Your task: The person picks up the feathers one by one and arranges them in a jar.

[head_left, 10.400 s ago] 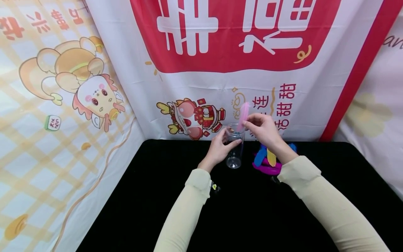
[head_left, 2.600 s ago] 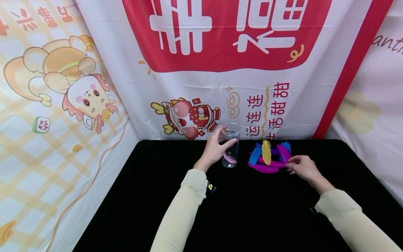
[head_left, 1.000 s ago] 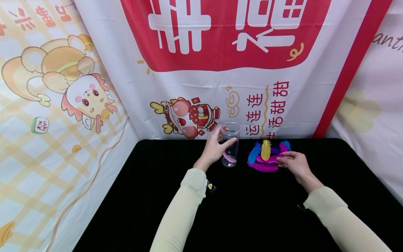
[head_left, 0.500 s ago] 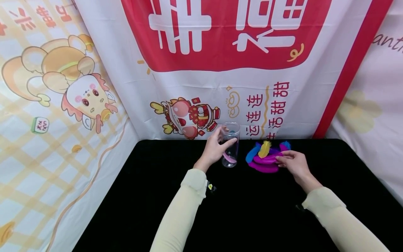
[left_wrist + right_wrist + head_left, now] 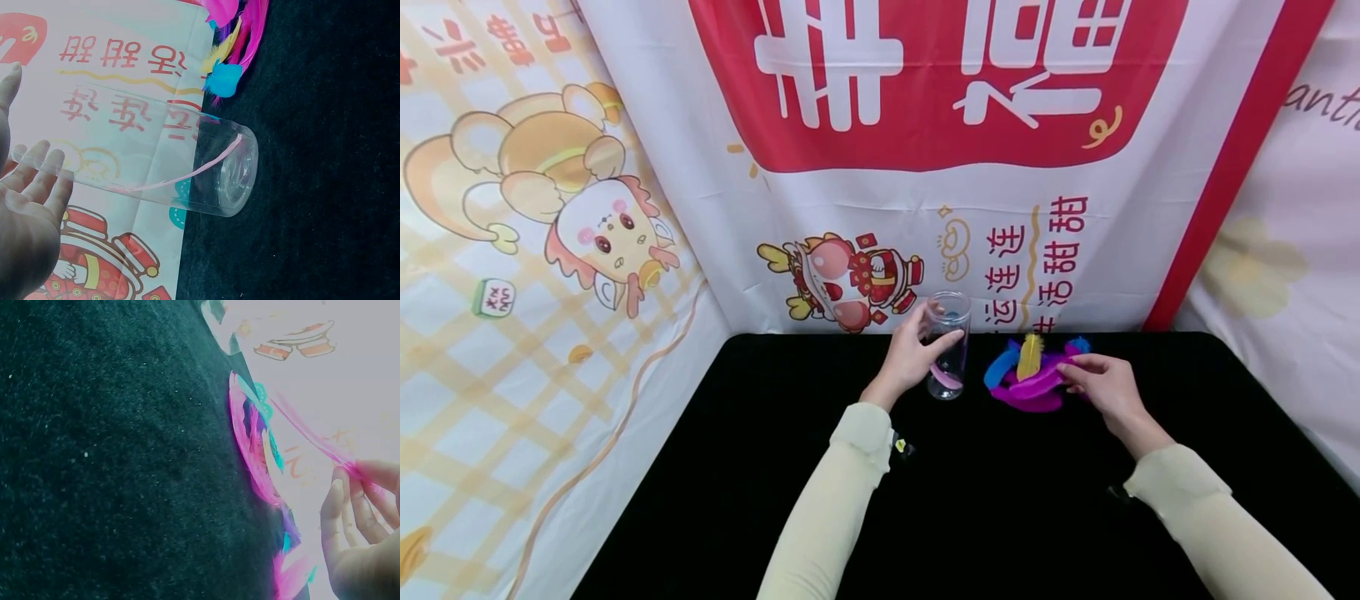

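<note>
My left hand [image 5: 906, 358] grips a clear cylindrical jar [image 5: 956, 360] standing upright near the table's back edge, fingers and thumb round its upper part. Inside the jar a pale pink feather [image 5: 200, 170] leans along the wall. To the right, my right hand [image 5: 1108, 390] pinches the end of a magenta feather [image 5: 317, 442] between thumb and fingers. In the right wrist view that feather is raised above the pile. Below it lie more feathers: a magenta one [image 5: 1032, 403], a blue one [image 5: 1000, 368] and a yellow one [image 5: 1030, 358], with purple bits partly hidden.
Black cloth covers the table [image 5: 925, 517]. A printed white and red curtain [image 5: 820, 196] hangs right behind its back edge. Another patterned curtain [image 5: 550, 333] runs along the left side.
The pink feather held over the jar's mouth earlier is now inside it. My right hand has since taken a magenta feather; the yellow feather tipped and swung back. My left hand stays put.
</note>
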### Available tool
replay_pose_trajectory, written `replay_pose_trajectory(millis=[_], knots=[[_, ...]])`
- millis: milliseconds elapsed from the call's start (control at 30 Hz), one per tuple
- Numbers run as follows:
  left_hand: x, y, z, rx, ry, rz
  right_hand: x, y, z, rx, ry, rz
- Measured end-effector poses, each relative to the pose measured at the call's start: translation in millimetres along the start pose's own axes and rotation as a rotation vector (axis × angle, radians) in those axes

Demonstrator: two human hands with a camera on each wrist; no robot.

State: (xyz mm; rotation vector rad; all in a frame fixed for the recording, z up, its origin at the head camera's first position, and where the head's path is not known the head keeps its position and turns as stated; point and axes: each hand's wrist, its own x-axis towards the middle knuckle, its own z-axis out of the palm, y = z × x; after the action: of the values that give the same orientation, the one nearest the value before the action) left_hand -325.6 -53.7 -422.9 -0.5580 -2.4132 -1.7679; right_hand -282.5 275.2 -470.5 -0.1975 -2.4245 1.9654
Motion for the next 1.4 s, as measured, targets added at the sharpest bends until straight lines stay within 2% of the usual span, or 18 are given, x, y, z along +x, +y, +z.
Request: replay_pose_trajectory(millis=[400, 733, 933, 1233, 1400], knots=[[0.1, -0.6, -0.2, -0.011, -0.003, 0.007, -1, -9, -2.0, -0.052, 0.038, -0.034], [1.4, -2.2, -0.1, -0.011, 0.000, 0.008, -3, -19, -1.4, -0.110, 0.091, -0.113], [1.6, -3.0, 0.1, -0.010, 0.001, 0.012, -3, -25, -0.4, -0.125, 0.093, -0.164], [1.7, -3.1, 0.4, -0.010, 0.000, 0.010, -5, -40, -0.9, -0.159, 0.084, -0.183], [2.3, -3.0, 0.2, -0.006, -0.002, 0.012, -4, -47, -0.4, -0.140, 0.075, -0.200]])
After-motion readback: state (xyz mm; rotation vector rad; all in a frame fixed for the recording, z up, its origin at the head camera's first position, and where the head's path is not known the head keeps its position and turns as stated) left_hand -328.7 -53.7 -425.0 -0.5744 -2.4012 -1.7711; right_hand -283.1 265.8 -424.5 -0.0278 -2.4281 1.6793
